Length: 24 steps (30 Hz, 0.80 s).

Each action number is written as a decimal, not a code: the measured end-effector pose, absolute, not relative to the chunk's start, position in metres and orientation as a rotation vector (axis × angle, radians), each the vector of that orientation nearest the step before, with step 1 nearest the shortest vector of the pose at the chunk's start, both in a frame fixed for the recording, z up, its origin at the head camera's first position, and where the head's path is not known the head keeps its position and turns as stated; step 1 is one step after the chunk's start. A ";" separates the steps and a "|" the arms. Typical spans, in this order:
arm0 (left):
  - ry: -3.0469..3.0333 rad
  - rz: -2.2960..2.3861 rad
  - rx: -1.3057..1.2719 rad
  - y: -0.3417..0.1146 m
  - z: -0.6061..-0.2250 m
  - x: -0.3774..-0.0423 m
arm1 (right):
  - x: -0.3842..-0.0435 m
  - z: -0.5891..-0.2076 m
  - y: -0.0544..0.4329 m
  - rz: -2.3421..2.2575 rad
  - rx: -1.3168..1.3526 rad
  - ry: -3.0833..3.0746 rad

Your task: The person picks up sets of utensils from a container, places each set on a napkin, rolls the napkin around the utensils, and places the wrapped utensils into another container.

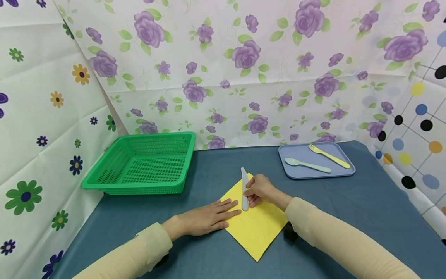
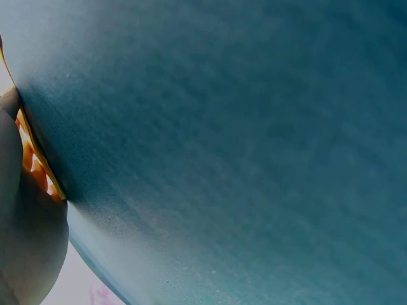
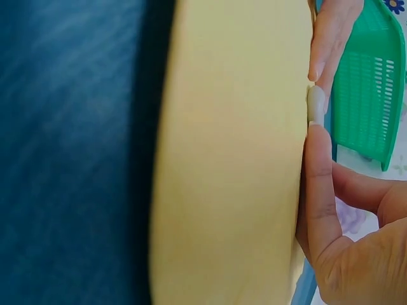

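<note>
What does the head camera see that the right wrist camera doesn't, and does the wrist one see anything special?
Only the head view: the blue tray with the yellow fork and pale green spoon, the cream sleeves and the dotted cloth.

Only the right wrist view: no extra thing I can make out, just a closer look across the yellow napkin.

Both: that napkin, the knife, left grip, right grip, green basket, blue tabletop and flowery cloth.

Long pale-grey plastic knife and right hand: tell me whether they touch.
Touching: the head view shows the right hand gripping the long pale-grey plastic knife, fingers curled against its side.
</note>
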State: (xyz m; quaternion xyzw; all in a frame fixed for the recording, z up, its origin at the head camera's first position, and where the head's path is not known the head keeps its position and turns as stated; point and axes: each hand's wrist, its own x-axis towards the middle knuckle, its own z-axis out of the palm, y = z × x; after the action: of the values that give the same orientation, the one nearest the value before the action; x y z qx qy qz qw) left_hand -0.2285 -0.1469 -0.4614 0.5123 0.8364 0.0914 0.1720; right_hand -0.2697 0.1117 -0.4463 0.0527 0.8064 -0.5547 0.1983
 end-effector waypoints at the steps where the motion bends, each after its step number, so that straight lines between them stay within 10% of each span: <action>1: 2.373 0.261 1.454 -0.147 -0.461 -0.229 | -0.270 -0.446 0.112 -1.557 0.146 2.244; 24: 2.372 0.277 1.441 -0.147 -0.460 -0.228 | -0.285 -0.439 0.151 -1.651 0.082 2.045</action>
State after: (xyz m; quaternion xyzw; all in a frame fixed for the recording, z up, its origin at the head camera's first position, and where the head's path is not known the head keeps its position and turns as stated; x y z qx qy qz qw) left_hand -0.2281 -0.1475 -0.4601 0.5087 0.8373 0.0977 0.1752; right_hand -0.2847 0.1513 -0.4393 0.0301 0.7523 -0.6073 0.2534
